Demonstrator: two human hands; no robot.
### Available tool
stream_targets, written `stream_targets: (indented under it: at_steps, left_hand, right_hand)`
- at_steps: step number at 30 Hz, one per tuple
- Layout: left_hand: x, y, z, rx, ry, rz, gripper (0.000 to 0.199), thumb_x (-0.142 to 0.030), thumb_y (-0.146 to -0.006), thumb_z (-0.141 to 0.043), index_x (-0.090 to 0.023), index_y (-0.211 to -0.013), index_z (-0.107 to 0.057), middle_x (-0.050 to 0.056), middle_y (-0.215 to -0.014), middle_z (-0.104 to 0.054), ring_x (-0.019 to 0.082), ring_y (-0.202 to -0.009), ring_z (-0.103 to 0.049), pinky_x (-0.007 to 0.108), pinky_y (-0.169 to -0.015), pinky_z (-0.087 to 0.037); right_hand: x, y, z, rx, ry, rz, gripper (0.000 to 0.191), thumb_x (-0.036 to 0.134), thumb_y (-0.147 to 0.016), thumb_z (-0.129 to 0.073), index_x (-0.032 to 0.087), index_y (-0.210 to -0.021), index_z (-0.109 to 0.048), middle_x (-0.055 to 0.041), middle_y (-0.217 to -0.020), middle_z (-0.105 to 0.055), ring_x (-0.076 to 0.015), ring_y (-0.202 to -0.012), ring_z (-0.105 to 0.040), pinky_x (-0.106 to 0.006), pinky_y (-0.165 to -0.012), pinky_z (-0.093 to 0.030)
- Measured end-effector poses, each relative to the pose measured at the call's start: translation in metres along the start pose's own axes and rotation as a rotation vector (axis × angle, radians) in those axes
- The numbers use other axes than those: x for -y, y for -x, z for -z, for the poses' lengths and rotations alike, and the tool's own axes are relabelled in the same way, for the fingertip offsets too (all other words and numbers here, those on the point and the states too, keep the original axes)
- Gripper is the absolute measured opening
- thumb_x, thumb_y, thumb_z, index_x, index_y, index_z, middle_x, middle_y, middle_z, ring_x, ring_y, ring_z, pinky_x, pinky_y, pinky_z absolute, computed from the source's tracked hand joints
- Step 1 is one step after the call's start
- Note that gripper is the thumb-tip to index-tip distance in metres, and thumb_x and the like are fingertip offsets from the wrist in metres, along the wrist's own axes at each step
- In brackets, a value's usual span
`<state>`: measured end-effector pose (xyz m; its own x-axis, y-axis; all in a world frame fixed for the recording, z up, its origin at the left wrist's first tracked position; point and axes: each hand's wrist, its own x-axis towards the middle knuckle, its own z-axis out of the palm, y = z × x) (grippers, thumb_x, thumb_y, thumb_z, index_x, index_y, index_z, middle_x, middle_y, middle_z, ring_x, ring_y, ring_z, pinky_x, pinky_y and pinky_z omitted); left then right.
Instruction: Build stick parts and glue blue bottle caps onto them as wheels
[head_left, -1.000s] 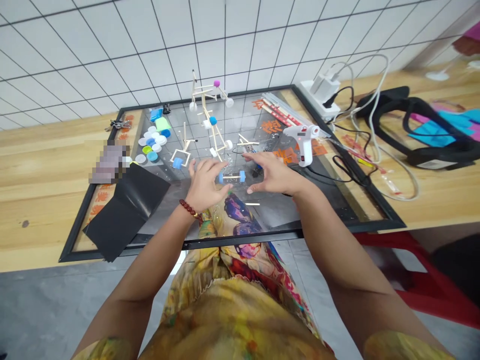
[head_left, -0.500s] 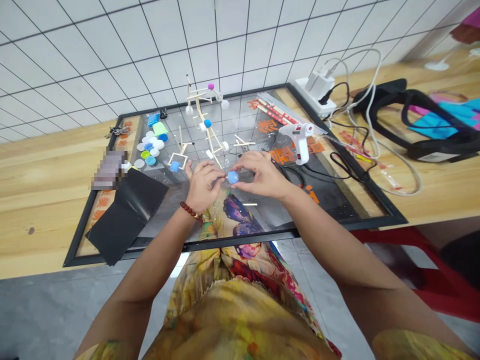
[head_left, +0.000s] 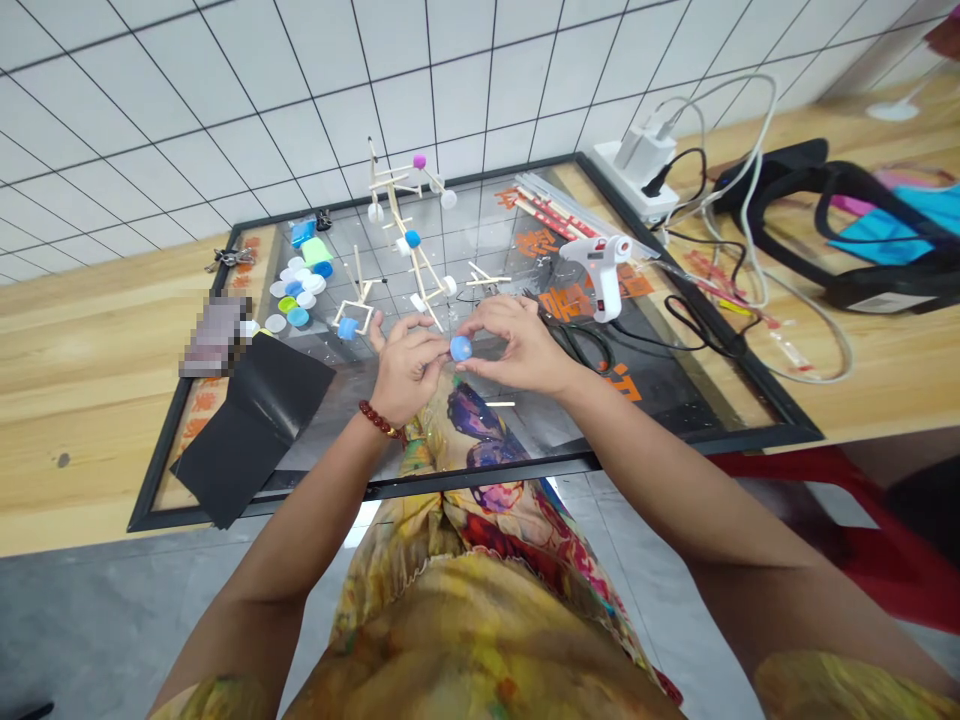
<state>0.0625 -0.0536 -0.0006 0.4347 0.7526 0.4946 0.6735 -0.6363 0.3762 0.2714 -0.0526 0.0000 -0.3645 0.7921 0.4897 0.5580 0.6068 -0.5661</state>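
A small blue bottle cap [head_left: 460, 348] is held between the thumb and fingers of my right hand [head_left: 517, 345]. My left hand [head_left: 409, 368], with a beaded bracelet at its wrist, is pinched at the cap's left side; what its fingertips hold is too small to make out. Just beyond my hands stands a wheeled stick model [head_left: 420, 262] with coloured caps. Left of it is a small stick frame [head_left: 364, 300] with a blue cap. Some loose sticks [head_left: 487, 278] lie beyond my right hand.
Several loose caps [head_left: 298, 316] and black sheets [head_left: 255, 430] lie left. A white glue gun [head_left: 602, 270], scissors [head_left: 589, 340], wrapped sticks [head_left: 555, 215], a power strip [head_left: 637, 185] with cables and a black headset [head_left: 780, 230] are right.
The blue cap in my right hand has moved slightly left, closer to the fingertips of my left hand, and has turned a little. The camera view has shifted slightly.
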Motion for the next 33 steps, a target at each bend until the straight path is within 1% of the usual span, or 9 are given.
stream_targets:
  at_steps: [6,10,15,17,19,22,25,27,33]
  left_hand:
    - [0.000,0.001,0.004,0.021,-0.052,0.008,0.018,-0.022,-0.090,-0.058,-0.028,-0.086,-0.075,0.001,-0.089,-0.076,0.028,-0.121,-0.059,0.066,-0.120,-0.004]
    - [0.001,0.002,0.010,0.111,-0.104,0.044,0.018,-0.021,-0.088,-0.059,-0.027,-0.082,-0.075,0.002,-0.086,-0.076,0.030,-0.120,-0.059,0.071,-0.118,-0.001]
    - [0.003,-0.001,0.019,0.164,-0.129,0.033,0.013,-0.024,-0.085,-0.064,-0.028,-0.088,-0.076,0.003,-0.092,-0.076,0.032,-0.120,-0.059,0.073,-0.119,-0.001]
    - [0.003,-0.002,0.027,0.138,-0.125,0.009,0.015,-0.027,-0.083,-0.068,-0.028,-0.097,-0.075,0.003,-0.101,-0.076,0.031,-0.117,-0.061,0.070,-0.120,-0.010]
    - [0.004,0.000,0.040,0.078,-0.107,0.003,0.018,-0.027,-0.085,-0.066,-0.027,-0.101,-0.074,0.004,-0.107,-0.075,0.028,-0.111,-0.065,0.062,-0.118,-0.027]
    - [0.006,0.010,0.065,-0.107,-0.081,0.048,0.013,-0.029,-0.089,-0.062,-0.025,-0.094,-0.073,0.004,-0.102,-0.075,0.023,-0.103,-0.068,0.043,-0.096,-0.052]
    - [0.009,0.028,0.086,-0.280,-0.118,0.098,0.009,-0.028,-0.087,-0.066,-0.024,-0.081,-0.071,0.002,-0.086,-0.074,0.020,-0.088,-0.069,0.037,-0.086,-0.056]
    - [0.010,0.043,0.094,-0.325,-0.136,0.090,0.007,-0.027,-0.084,-0.071,-0.024,-0.077,-0.071,0.001,-0.082,-0.073,0.019,-0.085,-0.069,0.035,-0.082,-0.056]
    - [0.007,0.074,0.090,-0.275,-0.171,0.161,0.012,-0.026,-0.090,-0.063,-0.022,-0.081,-0.071,0.004,-0.086,-0.074,0.019,-0.085,-0.068,0.034,-0.079,-0.056]
  right_hand:
    - [-0.005,0.001,-0.001,0.032,-0.029,-0.009,0.044,0.060,-0.076,-0.075,0.024,-0.103,-0.071,-0.0028,-0.102,-0.075,-0.0274,-0.107,-0.063,-0.045,-0.096,-0.027]
    - [-0.008,0.000,0.006,0.060,0.000,-0.028,0.063,0.069,-0.070,-0.077,0.024,-0.114,-0.070,-0.0052,-0.107,-0.075,-0.0308,-0.111,-0.062,-0.046,-0.095,-0.028]
    - [-0.011,-0.001,0.016,0.015,0.025,-0.054,0.058,0.073,-0.071,-0.073,0.025,-0.103,-0.074,-0.0067,-0.109,-0.076,-0.0326,-0.112,-0.062,-0.049,-0.097,-0.029]
    - [-0.011,-0.001,0.019,0.012,0.032,-0.066,0.053,0.071,-0.073,-0.074,0.025,-0.100,-0.075,-0.0061,-0.108,-0.076,-0.0322,-0.111,-0.063,-0.050,-0.097,-0.029]
    - [-0.012,-0.001,0.023,0.022,0.040,-0.081,0.045,0.066,-0.075,-0.074,0.025,-0.093,-0.075,-0.0053,-0.103,-0.077,-0.0315,-0.107,-0.064,-0.051,-0.098,-0.030]
    - [-0.013,-0.001,0.031,0.023,0.047,-0.106,0.035,0.060,-0.079,-0.072,0.025,-0.081,-0.074,-0.0050,-0.094,-0.077,-0.0308,-0.101,-0.066,-0.052,-0.099,-0.031]
    - [-0.014,-0.001,0.037,0.004,0.050,-0.118,0.028,0.052,-0.083,-0.068,0.026,-0.077,-0.075,-0.0055,-0.090,-0.076,-0.0301,-0.097,-0.066,-0.053,-0.099,-0.033]
    - [-0.014,-0.001,0.038,0.000,0.062,-0.112,0.024,0.048,-0.084,-0.067,0.026,-0.079,-0.076,-0.0055,-0.089,-0.075,-0.0303,-0.096,-0.066,-0.054,-0.098,-0.033]
    - [-0.014,0.001,0.024,0.004,0.110,-0.064,0.032,0.055,-0.081,-0.071,0.026,-0.095,-0.075,-0.0071,-0.100,-0.075,-0.0333,-0.105,-0.064,-0.054,-0.098,-0.033]
